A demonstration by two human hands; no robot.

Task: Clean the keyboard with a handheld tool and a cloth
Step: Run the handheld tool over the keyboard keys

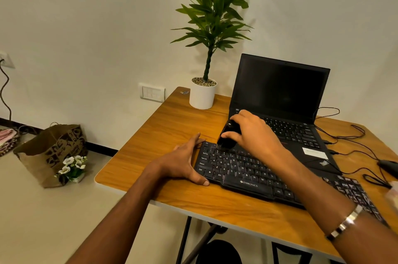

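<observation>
A black keyboard (247, 174) lies across the wooden table (163, 134), in front of the laptop. My right hand (254, 132) grips a black handheld tool (227, 134) whose lower end touches the keys at the keyboard's far-left corner. My left hand (183, 162) rests flat against the keyboard's left edge, thumb at the near corner and fingers along the far corner. No cloth is visible.
An open black laptop (280, 100) stands behind the keyboard, with cables (344, 136) and a mouse (389, 166) to the right. A potted plant in a white pot (202, 95) sits at the table's back. On the floor at left, a paper bag (51, 151) and small flowers (73, 166).
</observation>
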